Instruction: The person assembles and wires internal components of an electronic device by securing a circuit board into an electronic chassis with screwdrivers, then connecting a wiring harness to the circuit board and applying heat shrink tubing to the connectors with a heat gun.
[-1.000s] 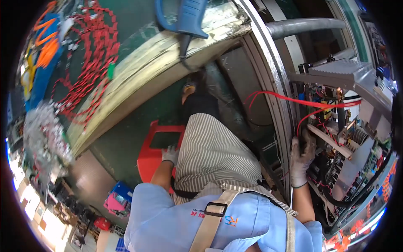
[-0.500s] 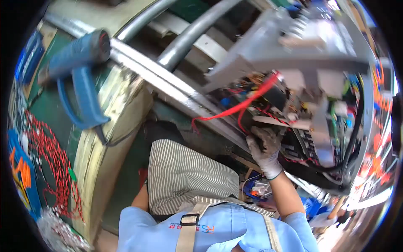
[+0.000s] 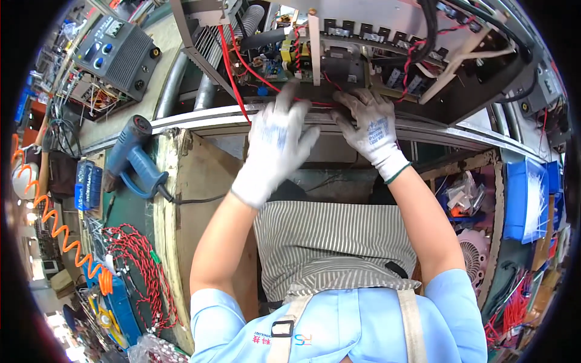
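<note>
Head view, with an open metal unit (image 3: 363, 15) lying just beyond a metal rail (image 3: 200, 116), and with thin red wires (image 3: 227, 66) hanging out of it toward the hands. With the left hand (image 3: 275, 142), in a white knitted glove, over the rail at the near edge of the unit, with fingers loosely spread, partly blurred, and with nothing to be seen inside the grip. With the right hand (image 3: 369, 124), gloved also, near the same edge, with fingers half bent close to a run of red wire; cannot tell whether pinching it or only touching.

Expect the wires to be very light, soft and easy to bend, perhaps a little slippery under knitted gloves. Better to take hold between thumb and fingertip, on the red covering, and not to pull hard on the joints inside. Expect the unit, on the contrary, to be heavy and stiff: best to grasp by the side frame (image 3: 181, 27), not by the yellow component (image 3: 286, 51) or the cream bar (image 3: 314, 51), both possibly fragile.
</note>
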Action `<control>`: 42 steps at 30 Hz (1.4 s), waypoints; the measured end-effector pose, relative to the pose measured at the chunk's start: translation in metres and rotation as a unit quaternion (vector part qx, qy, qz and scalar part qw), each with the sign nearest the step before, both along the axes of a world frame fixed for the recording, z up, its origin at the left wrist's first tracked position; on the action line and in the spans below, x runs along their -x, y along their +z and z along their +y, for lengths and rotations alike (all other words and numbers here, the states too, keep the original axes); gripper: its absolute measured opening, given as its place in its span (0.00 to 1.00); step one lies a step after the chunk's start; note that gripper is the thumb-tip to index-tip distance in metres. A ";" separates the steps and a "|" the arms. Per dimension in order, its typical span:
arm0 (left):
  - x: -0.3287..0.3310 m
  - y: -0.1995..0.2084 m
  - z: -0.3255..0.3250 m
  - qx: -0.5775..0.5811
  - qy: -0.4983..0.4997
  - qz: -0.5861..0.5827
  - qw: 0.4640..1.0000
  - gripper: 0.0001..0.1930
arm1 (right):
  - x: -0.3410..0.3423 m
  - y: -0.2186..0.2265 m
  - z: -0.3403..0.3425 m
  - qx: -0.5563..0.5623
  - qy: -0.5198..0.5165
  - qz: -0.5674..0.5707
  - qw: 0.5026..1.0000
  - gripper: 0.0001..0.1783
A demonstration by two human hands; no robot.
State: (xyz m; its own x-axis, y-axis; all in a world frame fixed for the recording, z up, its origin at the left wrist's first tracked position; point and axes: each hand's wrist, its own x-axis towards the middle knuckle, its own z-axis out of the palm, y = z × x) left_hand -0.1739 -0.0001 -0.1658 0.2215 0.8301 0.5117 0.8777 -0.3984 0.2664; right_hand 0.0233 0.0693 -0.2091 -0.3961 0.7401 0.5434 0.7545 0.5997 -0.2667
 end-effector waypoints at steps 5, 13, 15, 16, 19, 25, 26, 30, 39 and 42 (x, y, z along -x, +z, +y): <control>0.004 0.001 0.031 0.114 0.046 0.024 0.992 0.25 | 0.005 -0.001 -0.004 -0.037 0.013 0.034 0.999 0.18; -0.003 0.017 0.041 0.235 0.090 0.058 0.966 0.30 | 0.003 -0.005 0.001 -0.070 0.035 0.105 0.991 0.19; -0.007 0.029 0.042 0.230 0.089 0.096 0.964 0.31 | 0.004 -0.004 0.002 -0.074 0.047 0.137 0.987 0.20; -0.003 0.026 0.041 0.216 0.082 0.127 0.965 0.32 | 0.005 -0.004 -0.002 -0.062 0.045 0.134 0.988 0.20; -0.008 0.031 0.043 0.196 0.094 0.150 0.965 0.33 | 0.008 -0.006 0.002 -0.077 0.060 0.125 0.987 0.20; -0.031 -0.010 0.024 0.156 0.167 0.219 0.949 0.30 | 0.003 -0.005 -0.001 0.034 0.016 0.039 0.999 0.16; -0.036 -0.011 0.016 0.110 0.158 0.162 0.968 0.29 | -0.001 -0.004 0.001 0.080 0.029 0.034 0.996 0.18; -0.020 0.014 -0.004 -0.265 0.187 -0.100 0.941 0.27 | -0.018 0.000 0.006 0.094 0.044 0.012 0.995 0.19; -0.014 -0.012 0.062 0.170 -0.067 -0.762 0.621 0.16 | -0.039 -0.002 0.011 0.088 -0.007 -0.015 0.996 0.15; 0.002 0.021 0.029 0.288 -0.087 -0.654 0.694 0.12 | -0.050 -0.003 0.012 0.080 0.016 0.009 0.997 0.14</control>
